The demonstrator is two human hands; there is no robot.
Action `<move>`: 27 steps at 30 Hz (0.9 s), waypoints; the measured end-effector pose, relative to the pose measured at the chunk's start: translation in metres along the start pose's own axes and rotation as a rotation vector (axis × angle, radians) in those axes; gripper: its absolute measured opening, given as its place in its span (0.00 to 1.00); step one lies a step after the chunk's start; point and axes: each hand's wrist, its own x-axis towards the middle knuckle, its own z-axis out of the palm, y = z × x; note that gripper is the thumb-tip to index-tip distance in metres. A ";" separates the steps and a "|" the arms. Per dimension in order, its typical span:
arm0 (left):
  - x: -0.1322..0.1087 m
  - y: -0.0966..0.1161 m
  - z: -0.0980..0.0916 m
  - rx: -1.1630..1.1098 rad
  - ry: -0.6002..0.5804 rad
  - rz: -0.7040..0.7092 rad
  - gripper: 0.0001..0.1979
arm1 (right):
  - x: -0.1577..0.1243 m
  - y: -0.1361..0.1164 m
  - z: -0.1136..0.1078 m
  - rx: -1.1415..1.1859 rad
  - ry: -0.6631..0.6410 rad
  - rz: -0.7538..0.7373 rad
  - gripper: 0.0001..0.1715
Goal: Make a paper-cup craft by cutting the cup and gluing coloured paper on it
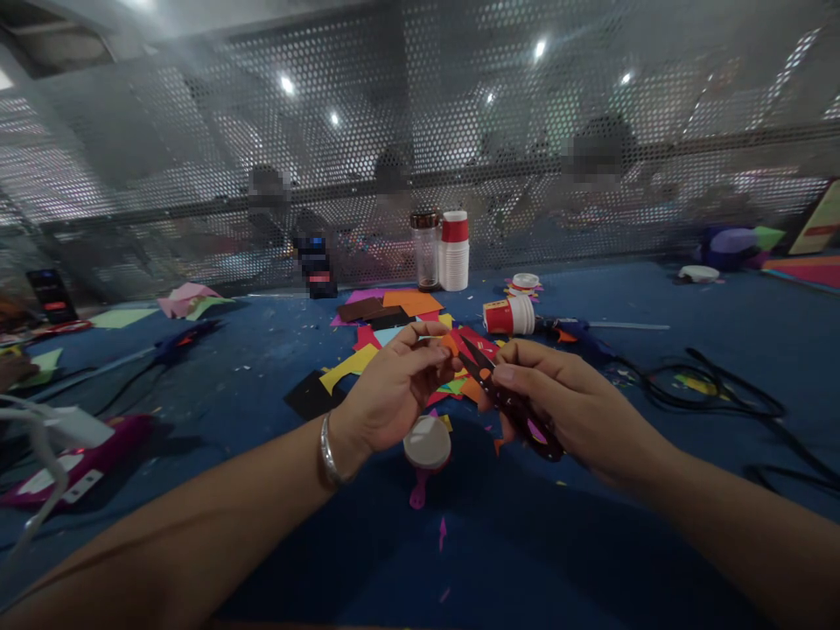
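Note:
My left hand (400, 385), with a silver bangle at its wrist, pinches a small piece of orange paper (450, 345). Dark-handled scissors (518, 409) are gripped in my right hand (557, 394), their blades parted and pointing at the orange piece. Below my hands a white paper cup (427, 444) stands with its round face toward me, and a purple paper shape (418, 492) sticks out from it. Behind and under my hands lies a pile of coloured paper, including a yellow sheet (354, 367) and a black sheet (311, 395).
A red-and-white cup (508, 315) lies on its side near a glue gun (577, 337) with a black cable. A cup stack (455, 254) and a clear jar (425, 254) stand by the perforated metal screen. At left are another glue gun (184, 341), a magenta power strip (92, 464) and another person's hand (14, 367).

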 end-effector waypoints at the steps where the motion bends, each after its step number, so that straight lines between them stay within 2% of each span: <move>1: -0.001 -0.001 -0.001 0.019 -0.018 0.026 0.13 | 0.000 0.000 0.000 0.019 0.013 0.003 0.12; 5: -0.004 -0.002 -0.002 0.110 -0.074 0.117 0.18 | -0.001 0.001 0.002 0.108 0.061 -0.003 0.10; 10: -0.006 -0.004 -0.002 0.166 -0.130 0.202 0.17 | -0.003 0.002 0.006 0.095 0.093 0.011 0.20; 15: -0.008 -0.007 -0.003 0.182 -0.144 0.225 0.19 | -0.004 0.003 0.007 0.151 0.062 0.064 0.26; 21: -0.009 -0.008 0.000 0.168 -0.184 0.233 0.17 | -0.006 0.004 0.006 0.225 0.014 0.119 0.27; 27: -0.012 -0.008 0.002 0.187 -0.171 0.243 0.18 | -0.005 0.005 0.006 0.218 0.020 0.150 0.27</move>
